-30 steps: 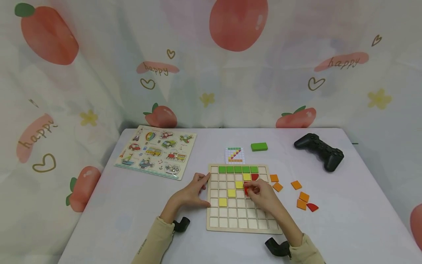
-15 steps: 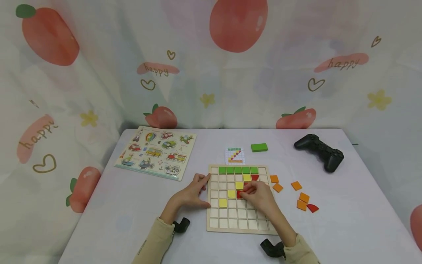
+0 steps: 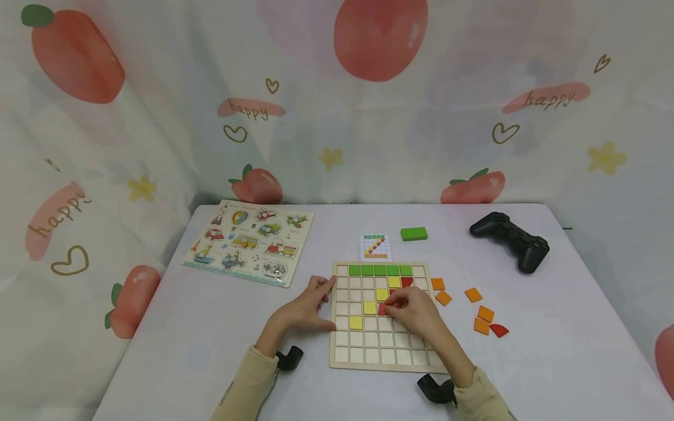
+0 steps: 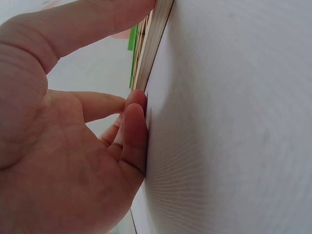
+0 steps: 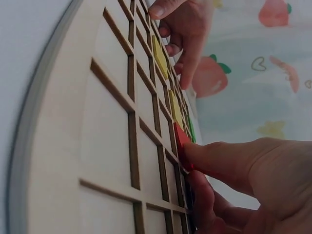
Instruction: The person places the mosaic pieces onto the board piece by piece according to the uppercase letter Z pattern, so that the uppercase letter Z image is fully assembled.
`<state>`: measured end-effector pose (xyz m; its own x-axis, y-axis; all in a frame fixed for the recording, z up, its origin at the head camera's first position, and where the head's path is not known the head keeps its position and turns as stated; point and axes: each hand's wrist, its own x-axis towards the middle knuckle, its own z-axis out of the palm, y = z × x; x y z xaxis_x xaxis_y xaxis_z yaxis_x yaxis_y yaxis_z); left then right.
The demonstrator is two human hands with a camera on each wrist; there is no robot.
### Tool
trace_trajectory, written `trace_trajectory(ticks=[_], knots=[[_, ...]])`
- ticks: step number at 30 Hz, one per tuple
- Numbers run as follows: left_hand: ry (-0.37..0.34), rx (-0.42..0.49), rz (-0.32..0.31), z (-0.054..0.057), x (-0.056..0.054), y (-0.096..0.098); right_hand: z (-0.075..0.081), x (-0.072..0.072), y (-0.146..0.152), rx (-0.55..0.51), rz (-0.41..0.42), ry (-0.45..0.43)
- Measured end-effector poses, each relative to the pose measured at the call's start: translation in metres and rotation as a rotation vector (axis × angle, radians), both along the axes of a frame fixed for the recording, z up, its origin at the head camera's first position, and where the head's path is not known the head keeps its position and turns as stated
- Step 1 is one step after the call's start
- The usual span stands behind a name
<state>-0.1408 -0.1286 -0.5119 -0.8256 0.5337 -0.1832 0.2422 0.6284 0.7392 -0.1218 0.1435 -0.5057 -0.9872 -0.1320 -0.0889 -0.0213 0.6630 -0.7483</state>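
A wooden grid board point(image 3: 363, 354) lies on the table with a green row of tiles point(image 3: 380, 271) and a diagonal of yellow square tiles point(image 3: 356, 323). My right hand point(image 3: 418, 313) pinches a red tile point(image 5: 181, 141) between thumb and fingers, at the cell right of a yellow tile. The red tile looks tilted in its cell in the right wrist view; my fingers cover part of it. My left hand point(image 3: 304, 309) rests against the board's left edge, thumb and forefinger spread along it. In the left wrist view, the thumb touches the wooden rim point(image 4: 155, 44).
Several orange square tiles point(image 3: 473, 294) and a red quarter-round tile point(image 3: 499, 331) lie right of the board. Behind it are a pattern card point(image 3: 375, 248) and green blocks point(image 3: 414, 234). A black game controller point(image 3: 509, 241) sits back right, a vehicle picture puzzle point(image 3: 250, 242) back left.
My right hand has moved left and slightly nearer with the red tile, to the cell beside the third yellow tile. It has barely moved in the last half second. My left hand stays put.
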Motion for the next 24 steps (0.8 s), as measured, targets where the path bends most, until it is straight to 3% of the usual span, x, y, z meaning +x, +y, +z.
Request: trace_trajectory(ticks=[11,18,24], knots=[[-0.002,-0.001,-0.006,-0.001,-0.001,-0.001,0.003,-0.004,-0.002,0.100,0.060,0.070],[-0.009,0.003,-0.002,0.001,-0.001,-0.002,0.000,-0.001,0.003,0.038,-0.049,0.119],[-0.008,0.009,-0.006,-0.002,-0.001,-0.001,0.020,0.009,0.057,0.111,-0.152,0.163]])
